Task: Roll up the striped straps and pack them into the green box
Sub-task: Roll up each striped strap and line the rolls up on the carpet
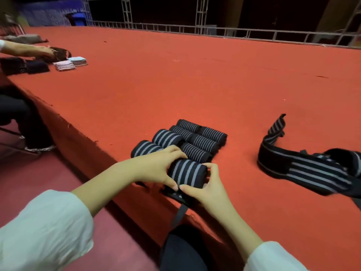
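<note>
Red table (pixel 175 79), cloth-covered, is filling most of the view, with its near edge running diagonally from far left down to the person's lap.

- Strap roll (pixel 187 173): black with grey stripes, lying on its side just inside the near edge. Left hand (pixel 156 169) is gripping its left end, fingers curled over the top and thumb at the near side. Right hand (pixel 203 188) is clamping the right end between thumb and curled fingers.
- Strap tail (pixel 178 212): dark loose end, hanging down over the table edge below the roll.
- Finished rolls (pixel 195 141): several lying side by side in two rows, touching one another, directly beyond the held roll. The left fingers are resting against the nearest one.
- Loose straps (pixel 304 167): unrolled, sprawling to the right and running off the right border. A strip of bare red cloth is lying between them and the rolls.
- Open surface: a wide bare stretch is extending beyond the rolls to the far edge.
- Metal railing (pixel 195 30): running along behind the far edge.
- Far left: another person's hand (pixel 39 50) is reaching over dark bundles (pixel 23 65), beside two stacks of folded cloths (pixel 71 63).
</note>
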A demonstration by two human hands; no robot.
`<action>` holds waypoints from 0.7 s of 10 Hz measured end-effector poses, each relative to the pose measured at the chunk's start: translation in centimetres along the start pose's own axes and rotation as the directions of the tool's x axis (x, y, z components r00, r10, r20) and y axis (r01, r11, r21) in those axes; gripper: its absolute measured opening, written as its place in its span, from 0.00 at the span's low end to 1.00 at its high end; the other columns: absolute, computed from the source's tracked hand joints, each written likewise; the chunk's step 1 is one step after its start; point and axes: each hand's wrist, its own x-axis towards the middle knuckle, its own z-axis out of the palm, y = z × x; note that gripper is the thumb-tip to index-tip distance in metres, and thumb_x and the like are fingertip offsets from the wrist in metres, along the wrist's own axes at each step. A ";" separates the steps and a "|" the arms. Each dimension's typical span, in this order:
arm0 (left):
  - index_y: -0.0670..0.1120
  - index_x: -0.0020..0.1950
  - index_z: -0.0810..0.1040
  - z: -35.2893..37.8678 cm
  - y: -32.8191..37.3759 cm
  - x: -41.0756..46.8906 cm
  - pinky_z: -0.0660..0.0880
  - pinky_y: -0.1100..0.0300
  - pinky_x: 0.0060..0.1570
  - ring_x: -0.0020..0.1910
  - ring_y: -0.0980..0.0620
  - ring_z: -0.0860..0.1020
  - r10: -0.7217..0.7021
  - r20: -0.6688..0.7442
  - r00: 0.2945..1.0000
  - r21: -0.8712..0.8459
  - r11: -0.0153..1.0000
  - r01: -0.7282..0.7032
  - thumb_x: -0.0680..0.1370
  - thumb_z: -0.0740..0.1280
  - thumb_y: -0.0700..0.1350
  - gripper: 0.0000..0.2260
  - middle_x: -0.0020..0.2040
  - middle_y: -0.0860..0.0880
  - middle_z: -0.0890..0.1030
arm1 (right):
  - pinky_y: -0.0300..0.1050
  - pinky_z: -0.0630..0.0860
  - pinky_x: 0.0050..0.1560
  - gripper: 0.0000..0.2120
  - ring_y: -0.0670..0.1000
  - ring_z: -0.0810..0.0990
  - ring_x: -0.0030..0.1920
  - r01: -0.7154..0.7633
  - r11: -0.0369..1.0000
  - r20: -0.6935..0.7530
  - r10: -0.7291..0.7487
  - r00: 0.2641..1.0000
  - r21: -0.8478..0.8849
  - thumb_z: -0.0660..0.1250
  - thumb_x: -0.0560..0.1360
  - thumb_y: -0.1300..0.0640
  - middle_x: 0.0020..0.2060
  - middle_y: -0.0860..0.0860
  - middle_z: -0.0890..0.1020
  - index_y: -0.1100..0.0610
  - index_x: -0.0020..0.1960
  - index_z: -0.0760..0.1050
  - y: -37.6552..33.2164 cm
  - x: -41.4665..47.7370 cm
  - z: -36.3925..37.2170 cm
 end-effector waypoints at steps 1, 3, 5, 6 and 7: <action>0.48 0.72 0.67 -0.7 -0.3 0.9 0.67 0.52 0.66 0.67 0.49 0.68 -0.030 0.082 0.996 0.127 0.992 0.020 0.67 0.79 0.52 0.38 0.67 0.50 0.71 | 0.52 0.75 0.59 0.39 0.49 0.74 0.58 0.045 0.969 -0.008 -0.049 0.999 -0.244 0.72 0.58 0.32 0.57 0.43 0.75 0.45 0.63 0.64 0.5 0.0 -0.7; 0.54 0.66 0.64 -1.2 0.1 -0.7 0.61 0.65 0.58 0.57 0.58 0.62 0.078 -0.020 0.997 0.166 0.983 -0.073 0.66 0.77 0.55 0.34 0.58 0.55 0.66 | 0.45 0.64 0.59 0.42 0.45 0.63 0.58 0.225 0.808 0.061 -0.229 0.972 -0.544 0.59 0.59 0.29 0.59 0.40 0.66 0.43 0.70 0.57 1.5 0.4 -2.5; 0.52 0.64 0.64 -1.7 -0.9 0.7 0.52 0.54 0.68 0.63 0.53 0.61 0.130 -0.007 0.991 0.330 0.936 -0.121 0.66 0.74 0.54 0.30 0.58 0.56 0.70 | 0.48 0.71 0.57 0.35 0.49 0.70 0.54 0.262 0.859 -0.025 -0.304 0.952 -0.440 0.66 0.62 0.37 0.54 0.44 0.71 0.50 0.65 0.65 2.2 1.7 -0.9; 0.52 0.66 0.63 -2.1 -1.4 1.2 0.50 0.53 0.70 0.65 0.54 0.58 0.106 0.015 0.994 0.309 0.945 -0.105 0.67 0.74 0.52 0.31 0.61 0.57 0.69 | 0.49 0.73 0.54 0.34 0.49 0.70 0.53 0.260 0.862 -0.087 -0.328 0.941 -0.436 0.64 0.61 0.35 0.52 0.43 0.72 0.50 0.62 0.65 2.4 2.4 0.0; 0.53 0.66 0.63 -2.3 -1.9 1.5 0.52 0.53 0.70 0.66 0.55 0.58 0.082 0.013 0.997 0.270 0.959 -0.083 0.68 0.74 0.50 0.31 0.61 0.58 0.68 | 0.49 0.75 0.51 0.31 0.49 0.69 0.52 0.272 0.822 -0.130 -0.382 0.915 -0.501 0.64 0.61 0.34 0.52 0.45 0.74 0.47 0.59 0.63 2.7 3.0 0.3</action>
